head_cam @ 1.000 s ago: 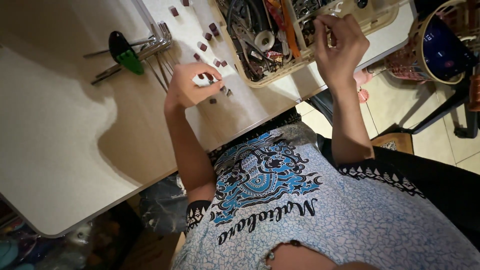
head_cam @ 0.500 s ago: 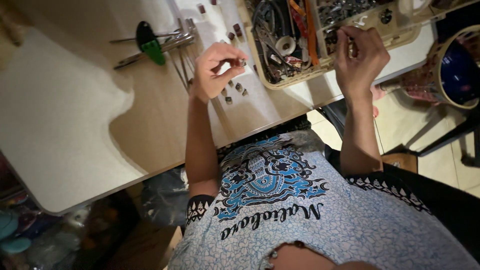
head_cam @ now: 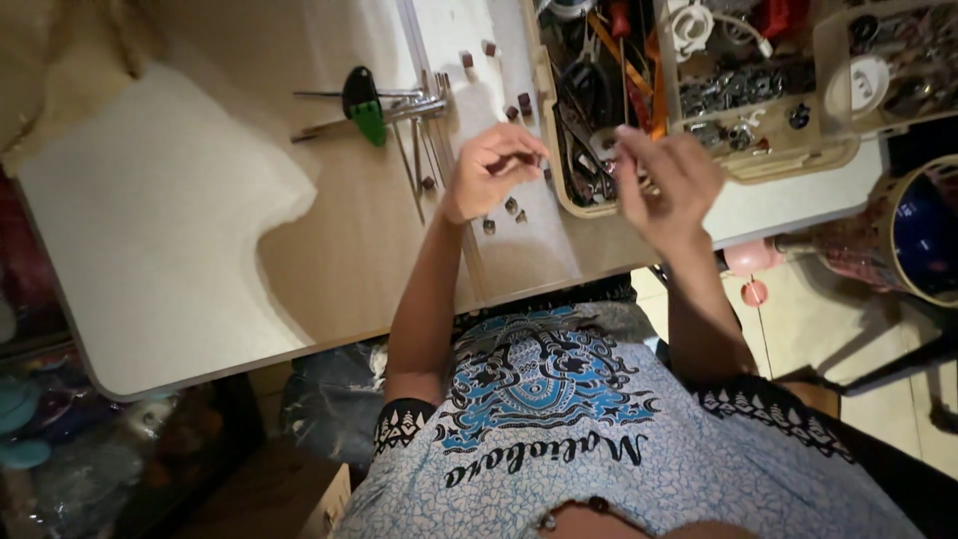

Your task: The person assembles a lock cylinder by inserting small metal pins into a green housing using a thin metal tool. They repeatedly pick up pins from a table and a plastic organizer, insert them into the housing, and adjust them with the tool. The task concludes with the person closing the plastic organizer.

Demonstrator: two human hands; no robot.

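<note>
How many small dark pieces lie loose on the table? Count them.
8 pieces: two farthest, two beyond left hand, one by hex keys, three below hand; others possibly hidden.

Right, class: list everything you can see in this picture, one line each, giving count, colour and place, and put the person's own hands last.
Table: one, pale wood, fills the left and middle.
Hex key set: one, metal keys in a green and black holder, upper middle of the table.
Small dark pieces: several, brownish, scattered near the left hand.
Parts tray: one, beige, top centre and right, full of mixed hardware.
Basket: one, patterned with blue inside, on the floor at right.
Left hand: fingers curled, above the small pieces.
Right hand: blurred, raised at the tray's edge.
</note>
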